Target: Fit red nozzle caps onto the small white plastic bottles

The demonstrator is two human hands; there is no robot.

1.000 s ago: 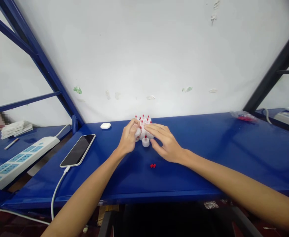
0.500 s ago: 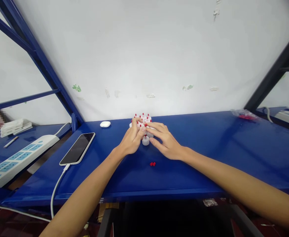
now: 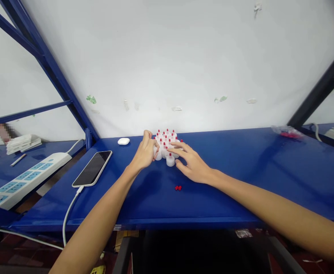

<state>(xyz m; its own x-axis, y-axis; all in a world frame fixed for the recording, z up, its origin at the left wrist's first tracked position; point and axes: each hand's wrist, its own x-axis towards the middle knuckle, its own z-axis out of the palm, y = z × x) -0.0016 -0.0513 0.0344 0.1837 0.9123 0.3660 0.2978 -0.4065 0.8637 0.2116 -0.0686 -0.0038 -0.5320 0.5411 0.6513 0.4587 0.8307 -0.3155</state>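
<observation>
Several small white bottles (image 3: 170,160) with red tips stand upright in a tight cluster on the blue table (image 3: 241,182), near the wall. One bottle stands slightly forward of the group. At the cluster's left edge is my left hand (image 3: 144,153), its fingers bent in beside the leftmost bottles; whatever they may grip is hidden. My right hand (image 3: 194,163) reaches in from the right with fingers spread, the fingertips over or against the bottles on that side. In front of the hands lie two small red caps (image 3: 178,188).
To the left lie a phone (image 3: 92,169) on a white charging cable (image 3: 67,217) and a white earbud case (image 3: 123,141). A power strip (image 3: 32,177) sits beyond the table's left edge. A clear bag with red pieces (image 3: 288,133) is at the back right.
My left hand has drawn left off the bottles and its fingers have curled, so more of the cluster shows. The right hand has stayed nearly in place. The view has shifted slightly.
</observation>
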